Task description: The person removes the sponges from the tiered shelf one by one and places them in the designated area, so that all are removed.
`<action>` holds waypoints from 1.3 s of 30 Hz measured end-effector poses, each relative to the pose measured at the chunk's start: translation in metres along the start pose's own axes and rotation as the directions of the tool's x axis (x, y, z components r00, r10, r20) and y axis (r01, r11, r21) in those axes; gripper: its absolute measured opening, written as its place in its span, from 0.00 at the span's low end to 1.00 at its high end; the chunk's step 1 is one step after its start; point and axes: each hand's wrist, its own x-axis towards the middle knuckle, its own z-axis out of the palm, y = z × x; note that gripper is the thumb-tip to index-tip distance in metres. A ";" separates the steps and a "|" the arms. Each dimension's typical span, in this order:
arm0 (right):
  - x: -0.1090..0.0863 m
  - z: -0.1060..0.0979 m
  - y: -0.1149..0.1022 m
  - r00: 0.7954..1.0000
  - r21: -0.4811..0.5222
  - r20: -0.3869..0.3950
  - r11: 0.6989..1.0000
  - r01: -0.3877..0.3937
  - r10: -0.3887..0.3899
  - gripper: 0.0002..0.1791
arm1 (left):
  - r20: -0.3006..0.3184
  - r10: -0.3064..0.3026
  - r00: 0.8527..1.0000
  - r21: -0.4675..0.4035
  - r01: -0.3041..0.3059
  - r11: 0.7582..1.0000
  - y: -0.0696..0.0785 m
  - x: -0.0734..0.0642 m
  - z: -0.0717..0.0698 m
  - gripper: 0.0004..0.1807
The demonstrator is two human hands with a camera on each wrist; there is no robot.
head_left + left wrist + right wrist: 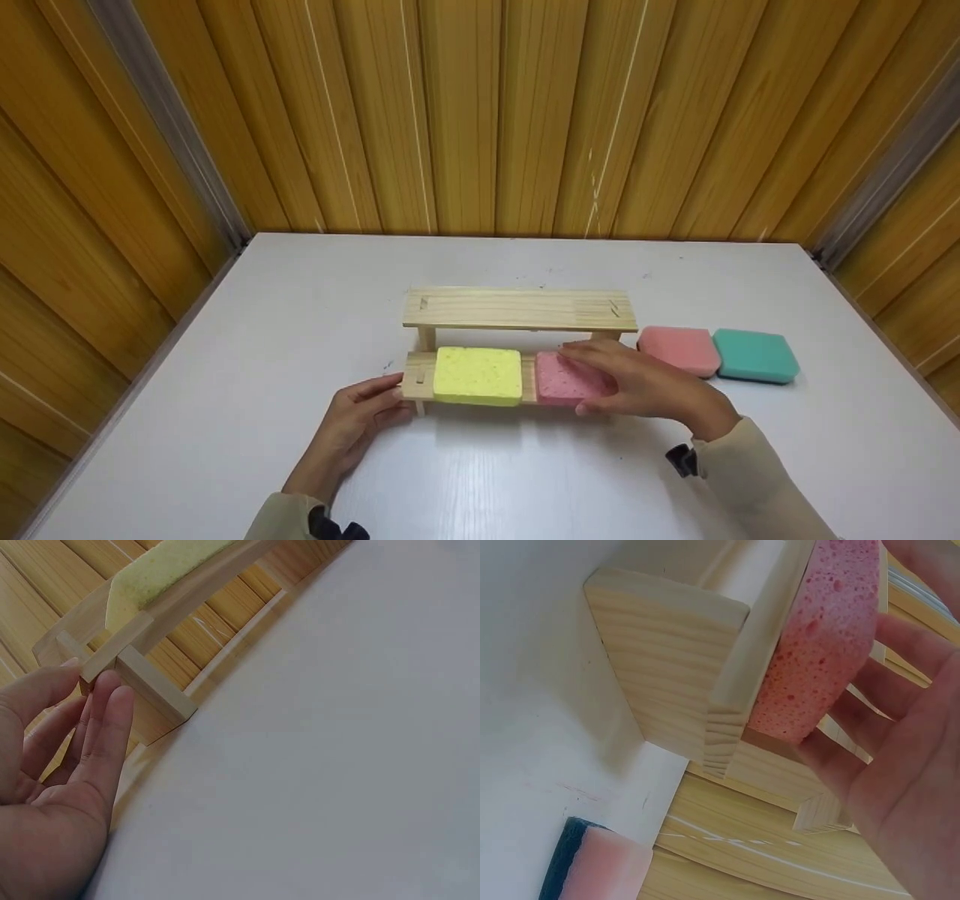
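Observation:
A two-step wooden rack (pixel 517 307) stands on the white table. On its lower step lie a yellow sponge (pixel 478 375) and, to the right of it, a pink sponge (pixel 566 377) full of small holes. My left hand (pixel 360 420) pinches the left end of the lower step, thumb on top and fingertips below, as the left wrist view shows. With fingers and thumb spread across its width, my right hand (pixel 645 375) grips the pink sponge, hiding its right end in the head view. In the right wrist view the pink sponge (pixel 821 637) lies flat against the step, fingertips on its side.
Right of the rack, a lighter pink sponge (pixel 679 351) and a teal sponge (pixel 756 355) lie side by side on the table (pixel 225 420). The lighter pink one has a dark green layer underneath. Wood-patterned panels (pixel 465 112) enclose the table at the back and sides.

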 end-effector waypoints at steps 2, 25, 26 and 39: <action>0.001 0.001 -0.001 1.000 -0.005 0.004 1.000 -0.007 0.007 0.41 | 0.005 0.003 1.000 0.006 -0.003 1.000 0.000 0.000 0.000 0.24; 0.005 0.002 -0.005 1.000 -0.071 0.016 0.997 0.013 -0.012 0.34 | -0.010 -0.010 1.000 -0.013 0.010 1.000 0.001 -0.001 0.001 0.23; 0.005 0.002 -0.005 1.000 -0.072 0.016 0.997 0.016 -0.015 0.34 | -0.008 -0.011 1.000 -0.016 0.011 1.000 0.000 -0.001 0.001 0.23; -0.004 0.001 0.000 0.995 -0.069 -0.038 0.994 0.088 -0.091 0.31 | 0.015 -0.002 1.000 -0.010 0.002 1.000 0.000 0.000 0.000 0.24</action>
